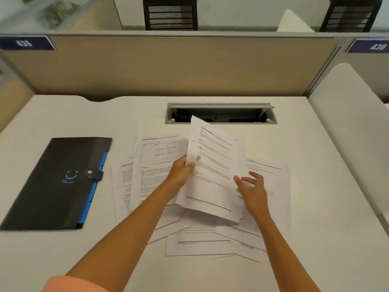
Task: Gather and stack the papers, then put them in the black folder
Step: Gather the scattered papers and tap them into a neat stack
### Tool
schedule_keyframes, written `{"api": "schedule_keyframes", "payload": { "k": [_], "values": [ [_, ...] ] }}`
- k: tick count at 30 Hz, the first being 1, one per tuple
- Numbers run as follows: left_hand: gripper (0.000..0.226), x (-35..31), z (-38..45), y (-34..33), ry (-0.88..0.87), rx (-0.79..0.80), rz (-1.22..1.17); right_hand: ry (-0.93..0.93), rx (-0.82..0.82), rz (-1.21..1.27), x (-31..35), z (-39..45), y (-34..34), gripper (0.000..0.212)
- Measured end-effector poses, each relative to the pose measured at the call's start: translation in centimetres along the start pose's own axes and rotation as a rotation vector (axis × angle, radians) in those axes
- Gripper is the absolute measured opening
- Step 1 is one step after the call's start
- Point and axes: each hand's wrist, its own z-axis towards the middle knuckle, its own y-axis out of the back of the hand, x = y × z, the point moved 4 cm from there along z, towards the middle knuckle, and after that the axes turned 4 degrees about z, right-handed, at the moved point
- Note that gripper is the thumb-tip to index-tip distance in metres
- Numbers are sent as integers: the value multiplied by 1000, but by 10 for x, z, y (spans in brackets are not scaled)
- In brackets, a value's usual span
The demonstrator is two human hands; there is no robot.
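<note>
1. Head view, tabletop (294,239): a pale surface bounded at the far edge by a tan partition (168,66) bearing number plates "435" (25,43) and "436" (376,47).
2. Head view, papers (160,165): printed sheets lie spread and overlapping at the centre of the tabletop, their edges at differing angles; none is in the folder.
3. Head view, left hand (181,171): closed on the left edge of a lifted sheet (212,165), thumb on the printed face, fingers hidden behind it. The sheet is raised and tilted above the spread papers, its far corner overlapping the cable tray in the picture.
4. Head view, right hand (252,188): fingers spread and slightly curled, holding nothing, beside the right edge of the lifted sheet; whether a fingertip touches it cannot be told.
5. Head view, black folder (56,182): lies flat and closed to the left of the papers, apart from them, with a snap strap (93,173) and a blue edge (92,190).
6. Head view, cable tray (221,113): an open recessed slot beyond the papers.
</note>
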Motion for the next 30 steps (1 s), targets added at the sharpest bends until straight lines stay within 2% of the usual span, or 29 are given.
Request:
{"api": "schedule_keyframes", "payload": {
  "k": [6,9,13,15,19,23,25,27,30],
  "values": [
    [32,34,-9,72,107,-262,41,94,198,-74,19,-15,-82,63],
    [37,51,-16,97,183,-395,106,193,270,-221,22,-20,-110,59],
    [27,62,-19,118,329,-565,414,310,325,-512,14,-27,-124,56],
    [25,63,-18,122,388,-560,516,349,320,-561,10,-29,-125,55],
    [38,62,-13,129,454,-594,520,349,298,-562,10,-30,-126,55],
    [83,62,-10,139,476,-642,404,329,296,-557,11,-31,-127,58],
    [95,66,-6,146,451,-622,285,286,273,-525,11,-32,-127,67],
    [90,70,-1,155,449,-576,236,218,200,-466,12,-32,-126,83],
    [60,74,2,163,423,-502,233,143,89,-450,18,-28,-128,95]
  ]
}}
